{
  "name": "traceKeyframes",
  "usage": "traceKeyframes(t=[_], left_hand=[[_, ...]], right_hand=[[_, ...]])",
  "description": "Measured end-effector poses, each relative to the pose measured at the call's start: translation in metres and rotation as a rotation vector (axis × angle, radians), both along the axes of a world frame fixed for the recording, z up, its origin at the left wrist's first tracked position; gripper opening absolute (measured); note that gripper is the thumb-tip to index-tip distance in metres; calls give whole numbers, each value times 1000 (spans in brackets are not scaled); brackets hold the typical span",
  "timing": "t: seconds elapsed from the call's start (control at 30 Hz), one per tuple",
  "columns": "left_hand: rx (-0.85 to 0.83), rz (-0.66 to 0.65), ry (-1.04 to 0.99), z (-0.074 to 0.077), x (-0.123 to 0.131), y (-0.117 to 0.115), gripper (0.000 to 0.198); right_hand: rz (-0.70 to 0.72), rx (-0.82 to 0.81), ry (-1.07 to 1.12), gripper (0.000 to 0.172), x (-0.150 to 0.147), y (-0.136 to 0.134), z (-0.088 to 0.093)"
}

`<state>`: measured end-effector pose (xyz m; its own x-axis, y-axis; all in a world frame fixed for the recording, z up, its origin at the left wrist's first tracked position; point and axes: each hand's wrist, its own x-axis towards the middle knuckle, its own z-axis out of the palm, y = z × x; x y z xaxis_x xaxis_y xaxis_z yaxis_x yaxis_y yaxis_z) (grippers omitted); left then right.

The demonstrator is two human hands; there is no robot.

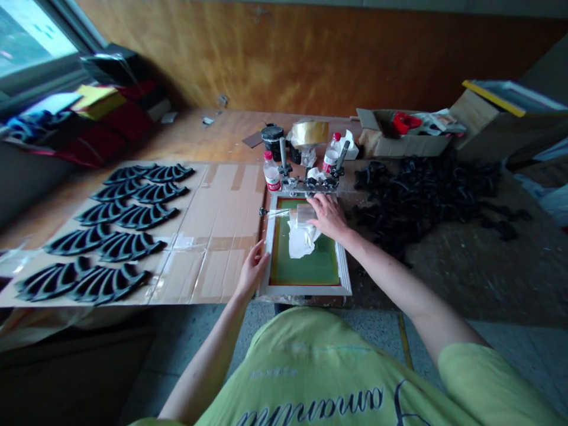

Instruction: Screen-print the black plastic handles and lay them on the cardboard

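- Screen frame (pixel 310 290): lying flat at the bench's near edge, in front of the person, carrying green mesh (pixel 306 275).
- Left hand (pixel 254 266): hanging half open beside the frame's left rail, fingers loosely bending, apparently holding nothing; cannot tell whether touching the rail.
- Right hand (pixel 328 216): reaching over the frame's upper right, fingers spreading toward a translucent plate (pixel 303 213); cannot tell whether gripping it or only touching.
- White patch (pixel 299 244): lying over the mesh just below the plate, too blurred for telling what material.
- Metal clamp (pixel 306 188): running along the frame's far end, standing between two red-capped bottles (pixel 271 176).
- Black tub (pixel 272 141) and yellowish tape roll (pixel 310 134): standing behind the clamp.
- Cardboard sheet (pixel 222 228): spreading left of the frame, bearing ribbed black fan shapes (pixel 146 215) in five rows, two per row.
- Black pieces (pixel 426 189): heaping loosely to the right, in front of an open carton (pixel 402 146).
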<state>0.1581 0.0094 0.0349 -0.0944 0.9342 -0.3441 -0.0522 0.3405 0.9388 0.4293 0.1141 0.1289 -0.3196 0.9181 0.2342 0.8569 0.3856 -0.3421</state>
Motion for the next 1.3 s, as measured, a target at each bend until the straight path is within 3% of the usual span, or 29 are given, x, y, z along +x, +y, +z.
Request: traceKeyframes(t=[0.1, 0.23, 0.37, 0.5, 0.6, 0.7, 0.83, 0.93, 0.97, 1.03, 1.13, 1.23, 1.3], left_hand=[[-5, 4, 20, -19, 1, 3, 75], [-9, -13, 40, -26, -1, 4, 70], [-24, -66, 63, -24, -1, 3, 71], [-23, -92, 98, -23, 0, 2, 73], [-10, -80, 107, -22, 0, 1, 71], [-17, -62, 92, -20, 1, 0, 72], [-33, -34, 67, -19, 2, 0, 74], [-31, -32, 63, -17, 1, 0, 74], [-34, -32, 52, -15, 0, 0, 76], [-41, -34, 12, -3, -1, 0, 79], [-36, -34, -67, 30, -3, 0, 77], [21, -3, -134, 76, 0, 11, 58], [148, 38, -167, 106, 5, 27, 55]], right_hand=[[11, -135, -130, 32, -20, -2, -11], [57, -167, -248, 8, -24, -23, -34], [329, -53, -272, 20, -10, -55, -44], [570, -44, -228, 18, 7, -60, -33], [519, -39, -193, 10, 7, -51, -28], [387, 53, -180, 15, -1, -56, -37], [429, 88, -171, 19, -3, -75, -52], [383, 35, -133, 7, -7, -65, -43], [330, 20, -120, 9, -10, -56, -35], [195, 9, -103, 29, -17, -31, -16], [12, 57, -53, 53, -8, 4, 13], [-181, 139, 120, 45, 36, 24, 26], [-354, 129, 229, 37, 71, 24, 19]])
